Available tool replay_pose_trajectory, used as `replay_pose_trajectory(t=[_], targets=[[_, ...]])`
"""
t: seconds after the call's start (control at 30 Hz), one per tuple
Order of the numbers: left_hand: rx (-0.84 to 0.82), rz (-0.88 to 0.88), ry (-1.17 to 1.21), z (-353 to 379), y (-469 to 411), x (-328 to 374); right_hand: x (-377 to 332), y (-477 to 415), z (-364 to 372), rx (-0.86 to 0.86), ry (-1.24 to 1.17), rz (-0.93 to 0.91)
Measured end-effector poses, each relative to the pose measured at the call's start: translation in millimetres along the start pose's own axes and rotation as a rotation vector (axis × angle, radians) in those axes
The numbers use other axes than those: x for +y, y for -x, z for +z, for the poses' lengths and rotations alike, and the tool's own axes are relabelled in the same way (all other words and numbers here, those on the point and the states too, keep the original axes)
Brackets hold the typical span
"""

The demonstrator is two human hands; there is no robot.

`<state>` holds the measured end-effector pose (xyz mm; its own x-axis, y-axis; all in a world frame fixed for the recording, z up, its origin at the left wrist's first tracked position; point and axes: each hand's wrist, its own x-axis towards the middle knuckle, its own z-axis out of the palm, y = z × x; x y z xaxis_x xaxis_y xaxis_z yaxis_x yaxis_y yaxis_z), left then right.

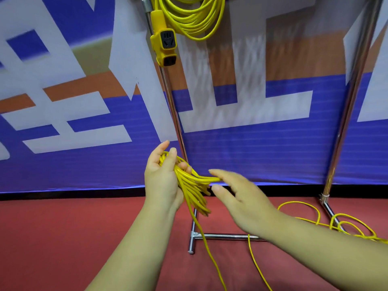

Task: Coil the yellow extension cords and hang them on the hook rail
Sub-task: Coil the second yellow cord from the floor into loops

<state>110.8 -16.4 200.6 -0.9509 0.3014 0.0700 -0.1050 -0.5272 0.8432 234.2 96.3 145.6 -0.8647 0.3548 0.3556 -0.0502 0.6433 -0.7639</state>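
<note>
Between the left post [168, 91] and the right post [352, 91] the way stands open, with the banner [252, 154] behind it. The hanging coil [193, 15] and its socket block [163, 38] fill the upper left of that gap, the block against the left post. Low down, the base bar [226, 236] spans the gap. A strand [210, 253] drops from the cord bundle [193, 192] in the left hand [161, 177] across the bar's left end. Loose cord [346, 225] loops over the floor [63, 238] at the near right; the floor to the left lies open.

wall: large printed banner with blue, white and orange blocks [262, 156] | base: thin black strip [63, 195] along the banner's lower edge | floor: flat dull-red mat [63, 238] | light: even, soft
</note>
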Motion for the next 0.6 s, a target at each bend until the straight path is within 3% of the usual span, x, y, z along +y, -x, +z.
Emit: replay_pose_trajectory(t=[0.07, 0.13, 0.37, 0.6], targets=[[0.047, -0.027, 0.059, 1.3, -1.8, 2.4, 1.1, 3.1, 11.3, -0.150, 0.000, -0.029], [0.081, -0.068, 0.134, 0.9, -4.3, 5.6, 1.5, 4.0, 18.3, -0.188, 0.020, -0.071], [0.096, -0.142, 0.299, 3.6, -3.6, 14.3, -0.6, 3.7, 34.0, -0.135, 0.123, -0.230], [0.051, -0.112, 0.224, -0.2, -1.3, 15.9, 12.8, -0.4, 38.2, -0.050, 0.171, -0.171]])
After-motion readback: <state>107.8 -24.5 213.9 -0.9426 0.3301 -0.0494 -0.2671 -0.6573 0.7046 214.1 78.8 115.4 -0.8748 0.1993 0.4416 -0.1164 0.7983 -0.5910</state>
